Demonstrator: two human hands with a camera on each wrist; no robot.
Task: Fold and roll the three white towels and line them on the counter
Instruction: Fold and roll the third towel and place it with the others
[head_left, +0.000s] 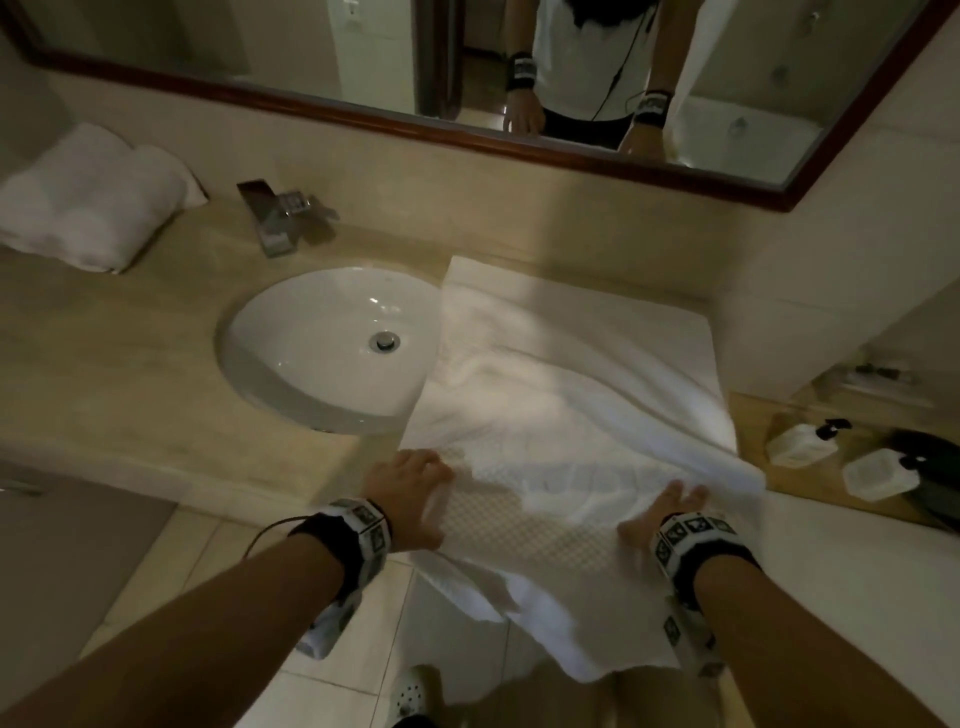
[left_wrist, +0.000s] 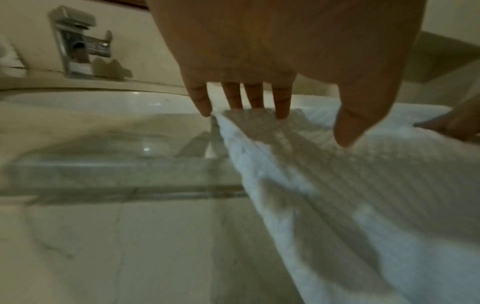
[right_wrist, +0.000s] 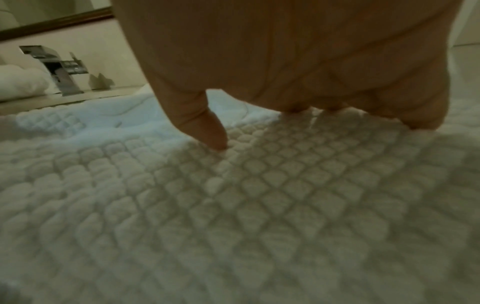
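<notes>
A white waffle-textured towel (head_left: 571, 389) (left_wrist: 363, 185) (right_wrist: 233, 205) lies spread on the beige counter (head_left: 104, 338) to the right of the sink, and its near end hangs over the front edge. My left hand (head_left: 415, 478) (left_wrist: 255, 98) rests with straight fingers on the towel's near left edge. My right hand (head_left: 670, 506) (right_wrist: 285, 92) presses flat on the towel's near right part, thumb tip down on the cloth. Rolled white towels (head_left: 88, 202) (right_wrist: 20, 82) lie side by side at the far left of the counter against the wall.
A white oval sink (head_left: 291, 364) sits left of the spread towel, with a chrome faucet (head_left: 275, 218) behind it. A mirror (head_left: 311, 52) runs along the wall. Small toiletry containers (head_left: 800, 441) stand on a lower wooden shelf at the right. Tiled floor lies below the counter edge.
</notes>
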